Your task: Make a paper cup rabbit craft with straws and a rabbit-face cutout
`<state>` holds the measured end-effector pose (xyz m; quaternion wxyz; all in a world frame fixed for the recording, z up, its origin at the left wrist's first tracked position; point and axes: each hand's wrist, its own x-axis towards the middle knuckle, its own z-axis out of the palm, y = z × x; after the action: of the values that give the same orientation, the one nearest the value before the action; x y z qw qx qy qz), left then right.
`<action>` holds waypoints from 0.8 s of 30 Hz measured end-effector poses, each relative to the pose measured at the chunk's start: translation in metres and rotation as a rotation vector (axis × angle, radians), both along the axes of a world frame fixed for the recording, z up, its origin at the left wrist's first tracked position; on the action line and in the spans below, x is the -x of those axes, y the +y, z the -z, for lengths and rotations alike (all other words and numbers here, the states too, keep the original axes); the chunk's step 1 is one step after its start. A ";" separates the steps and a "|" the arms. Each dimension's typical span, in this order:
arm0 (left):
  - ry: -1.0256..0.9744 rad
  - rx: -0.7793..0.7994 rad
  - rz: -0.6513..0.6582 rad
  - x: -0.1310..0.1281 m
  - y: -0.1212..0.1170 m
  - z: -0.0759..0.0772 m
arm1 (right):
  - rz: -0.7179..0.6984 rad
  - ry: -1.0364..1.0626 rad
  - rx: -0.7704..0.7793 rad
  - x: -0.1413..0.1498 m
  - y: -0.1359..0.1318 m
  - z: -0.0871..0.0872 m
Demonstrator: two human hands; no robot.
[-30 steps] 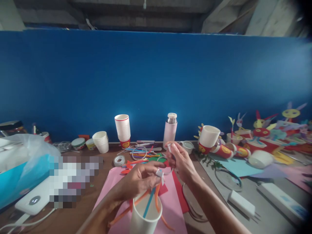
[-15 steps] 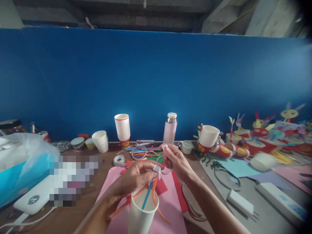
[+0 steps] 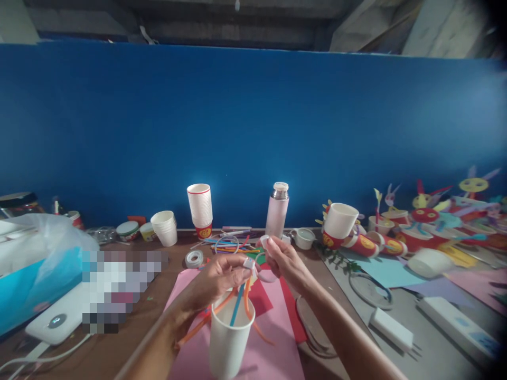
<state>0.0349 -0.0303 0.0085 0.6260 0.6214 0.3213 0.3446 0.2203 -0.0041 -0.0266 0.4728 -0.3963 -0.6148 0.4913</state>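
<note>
My left hand (image 3: 224,277) is closed, its fingertips pinching a small white piece with blue marks (image 3: 249,263). My right hand (image 3: 283,261), also closed, pinches another small white piece (image 3: 264,241) under its thumb. A pale, thin loop (image 3: 268,278) curves between the hands; I cannot make out whether it is a cable or tape. Below them a white paper cup (image 3: 230,348) stands upright on pink paper (image 3: 277,338). From the cup a blue strip (image 3: 237,306) and orange strips (image 3: 247,301) rise towards the left fingertips. Other orange strip ends hang outside the rim.
Behind the hands stand stacked paper cups (image 3: 200,208), a pink flask (image 3: 278,211) and a tape roll (image 3: 194,258). Colourful cup crafts (image 3: 423,216) crowd the right. A white charger (image 3: 392,327) and power strip (image 3: 455,327) lie nearer. A plastic bag (image 3: 47,243) is at left.
My left hand and its white piece have shifted slightly up and left. The cup shows a little higher in view. Both hands keep their pinch.
</note>
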 end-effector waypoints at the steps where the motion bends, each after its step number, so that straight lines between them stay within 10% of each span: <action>1: -0.008 -0.005 0.004 0.001 0.000 -0.002 | 0.003 -0.079 -0.023 -0.006 0.003 0.002; 12: 0.019 -0.053 0.011 0.011 0.001 -0.013 | -0.144 -1.082 -0.089 -0.044 0.024 0.031; 24: -0.019 -0.025 0.005 0.008 -0.002 -0.008 | -0.059 -0.548 -0.281 -0.024 0.005 0.001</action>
<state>0.0264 -0.0323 0.0164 0.6221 0.6266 0.3094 0.3531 0.2446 0.0008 -0.0272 0.3252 -0.4269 -0.7926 0.2897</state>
